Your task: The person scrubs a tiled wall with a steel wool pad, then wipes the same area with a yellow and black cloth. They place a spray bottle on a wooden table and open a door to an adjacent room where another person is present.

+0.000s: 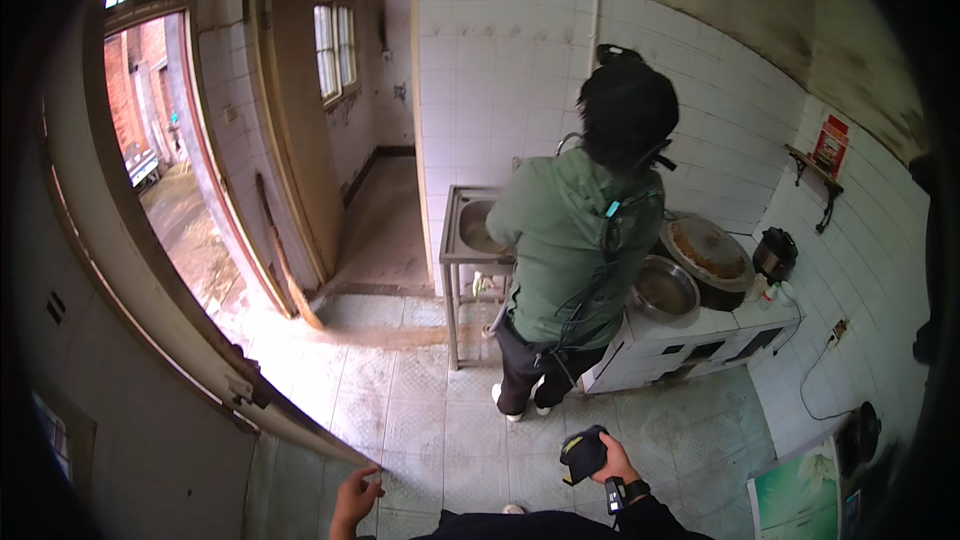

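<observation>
My left hand [357,496] hangs at the bottom of the view beside the edge of the open door, with nothing in it and its fingers loosely curled and apart. My right hand [618,459] grips a dark, soft-looking item [584,456] with a yellow-green edge; the picture does not settle exactly what it is. A device with a small lit screen [615,495] is strapped to my right wrist. Below the held item is the tiled floor [480,435], and a person in a green hooded jacket [570,240] stands ahead with their back to me.
The person faces a steel sink [480,229] on a metal stand. At right, a tiled stove counter [690,345] bears a steel basin [666,289], a lidded wok [709,247] and a dark cooker [775,253]. A broom [285,262] leans beside the doorway; a green-fronted cabinet [796,495] stands lower right.
</observation>
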The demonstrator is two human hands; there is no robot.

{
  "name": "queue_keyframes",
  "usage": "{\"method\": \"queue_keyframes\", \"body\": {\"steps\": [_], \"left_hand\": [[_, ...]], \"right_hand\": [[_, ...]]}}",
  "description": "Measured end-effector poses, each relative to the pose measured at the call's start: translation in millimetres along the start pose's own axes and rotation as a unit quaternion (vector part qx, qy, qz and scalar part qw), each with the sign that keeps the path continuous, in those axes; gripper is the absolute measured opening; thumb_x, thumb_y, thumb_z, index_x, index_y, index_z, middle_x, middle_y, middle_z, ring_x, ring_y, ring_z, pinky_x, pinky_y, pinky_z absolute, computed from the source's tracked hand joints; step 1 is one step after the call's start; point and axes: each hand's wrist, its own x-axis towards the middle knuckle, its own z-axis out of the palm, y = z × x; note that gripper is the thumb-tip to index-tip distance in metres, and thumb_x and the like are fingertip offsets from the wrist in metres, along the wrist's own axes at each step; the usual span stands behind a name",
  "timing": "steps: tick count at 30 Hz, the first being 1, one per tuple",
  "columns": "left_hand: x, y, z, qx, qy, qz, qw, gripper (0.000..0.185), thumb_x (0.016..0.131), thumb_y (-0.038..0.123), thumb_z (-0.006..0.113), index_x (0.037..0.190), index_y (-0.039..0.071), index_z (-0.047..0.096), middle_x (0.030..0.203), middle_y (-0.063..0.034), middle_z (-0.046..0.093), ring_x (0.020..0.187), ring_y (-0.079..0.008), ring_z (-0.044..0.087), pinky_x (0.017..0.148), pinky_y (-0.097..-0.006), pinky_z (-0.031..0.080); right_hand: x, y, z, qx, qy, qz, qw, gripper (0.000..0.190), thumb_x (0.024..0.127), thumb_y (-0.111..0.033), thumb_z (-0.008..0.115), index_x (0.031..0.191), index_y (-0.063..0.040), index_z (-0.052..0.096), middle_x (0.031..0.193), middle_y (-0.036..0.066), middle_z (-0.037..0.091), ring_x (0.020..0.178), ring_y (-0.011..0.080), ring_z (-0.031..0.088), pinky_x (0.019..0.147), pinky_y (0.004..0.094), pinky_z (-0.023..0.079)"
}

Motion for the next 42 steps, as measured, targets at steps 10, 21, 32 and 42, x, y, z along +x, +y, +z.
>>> {"method": "queue_keyframes", "body": {"steps": [10,21,32,42], "left_hand": [[-23.2,0.2,-90.1,-0.08,-0.015,-0.051,0.995,0.035,0.092,0.014,0.061,0.124,0.003,0.056,0.084,-0.0082,0.069,0.079,-0.0122,0.064,0.07,-0.0266,0.05],[190.9,76.7,-38.4,-0.286,-0.21,0.008,0.935,0.088,0.083,0.01,0.073,0.151,0.018,0.017,0.146,-0.0206,0.032,0.119,-0.0268,0.052,0.094,-0.0373,0.048],[436.4,137.6,-38.6,-0.27,-0.175,-0.018,0.947,0.053,0.086,0.015,0.071,0.129,0.0,0.044,0.104,-0.0054,0.061,0.09,-0.0139,0.059,0.077,-0.0269,0.05],[638.0,121.3,-155.9,-0.363,-0.04,-0.016,0.931,0.034,0.093,0.029,0.062,0.116,0.006,0.058,0.094,0.0018,0.063,0.079,-0.0074,0.058,0.065,-0.022,0.047]], "right_hand": [[85.8,52.5,165.1,-0.119,-0.157,0.14,0.97,0.037,0.099,-0.031,0.045,0.114,0.0,0.058,0.105,0.012,0.066,0.096,0.0257,0.065,0.09,0.039,0.05],[230.9,62.9,361.4,-0.267,-0.325,0.321,0.849,0.033,0.096,-0.026,0.056,0.112,0.002,0.062,0.103,0.009,0.069,0.088,0.0167,0.068,0.082,0.0297,0.054],[414.4,-29.6,491.3,-0.633,-0.353,0.169,0.668,0.039,0.092,-0.037,0.06,0.106,-0.001,0.065,0.095,0.006,0.067,0.08,0.0147,0.064,0.068,0.0263,0.052],[563.2,-191.7,666.8,-0.438,-0.238,-0.152,0.853,0.031,0.094,-0.023,0.057,0.118,-0.004,0.062,0.09,0.008,0.068,0.068,0.0092,0.062,0.06,0.0225,0.052]]}}
